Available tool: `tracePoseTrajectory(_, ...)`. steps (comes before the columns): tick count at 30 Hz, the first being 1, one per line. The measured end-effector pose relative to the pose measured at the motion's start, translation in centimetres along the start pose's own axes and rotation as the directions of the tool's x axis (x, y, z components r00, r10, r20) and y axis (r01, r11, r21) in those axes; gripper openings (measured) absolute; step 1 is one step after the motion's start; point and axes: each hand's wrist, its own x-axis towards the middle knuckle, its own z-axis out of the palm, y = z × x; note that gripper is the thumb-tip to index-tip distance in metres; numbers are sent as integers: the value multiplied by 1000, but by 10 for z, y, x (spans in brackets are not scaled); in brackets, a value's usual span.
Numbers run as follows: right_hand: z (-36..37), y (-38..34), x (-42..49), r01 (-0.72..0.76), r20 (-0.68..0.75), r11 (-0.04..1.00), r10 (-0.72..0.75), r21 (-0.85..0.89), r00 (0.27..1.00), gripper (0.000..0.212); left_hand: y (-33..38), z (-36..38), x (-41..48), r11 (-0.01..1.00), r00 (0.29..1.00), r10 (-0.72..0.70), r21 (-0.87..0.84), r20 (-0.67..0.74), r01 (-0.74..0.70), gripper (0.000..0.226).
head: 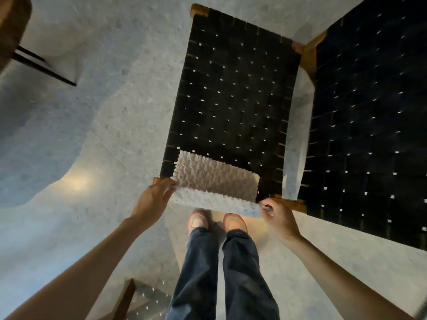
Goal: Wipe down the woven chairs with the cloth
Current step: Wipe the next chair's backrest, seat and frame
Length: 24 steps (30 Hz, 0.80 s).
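Head view: left hand (152, 199) and right hand (279, 218) each pinch a near corner of the pale cloth (215, 179), which lies folded at the woven chair (231, 88) seat's near edge; best pulled taut, flattened, then drawn along the weave.

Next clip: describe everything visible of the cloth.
The cloth is off-white with a nubbly, waffle-like texture and looks thick and soft. It is roughly rectangular and held out between both hands: the left hand pinches its near left corner, the right hand its near right corner. Its far part lies on the near left corner of the black woven seat.
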Motion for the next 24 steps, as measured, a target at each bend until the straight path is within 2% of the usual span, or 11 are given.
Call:
tracePoseTrajectory(5, 4, -1, 47, -38, -111, 998, 42, 40, 993, 24, -1, 7, 56, 999, 995, 35, -36, -93, -39, 17)
tracePoseTrajectory(9, 9, -2, 84, -30, -141, 995, 43, 94, 989, 23, -6, 18, 100, 999, 995, 53, 16, -89, -52, 21)
tracePoseTrajectory(13, 22, 6, 110, -84, -50, 993, 88, 77, 995, 35, -12, 35, 126, 995, 996, 39, 90, -76, -32, 31)
tracePoseTrajectory(16, 33, 14, 114, -198, 4, 971, 199, 133, 980, 49, -12, 46, 125, 995, 992, -6, 97, -127, 19, 48)
tracePoseTrajectory(19, 46, 16, 110, -356, 29, 896, 361, 266, 932, 55, -13, 52, 112, 999, 985, -1, 40, -170, 7, 53)
tracePoseTrajectory(21, 54, 15, 109, -440, 68, 827, 446, 350, 892, 57, -17, 55, 102, 999, 987, -49, -27, -154, 45, 52)
tracePoseTrajectory(24, 62, 12, 110, -498, 108, 782, 497, 374, 861, 61, -26, 56, 92, 989, 985, -125, -99, -120, 113, 56)
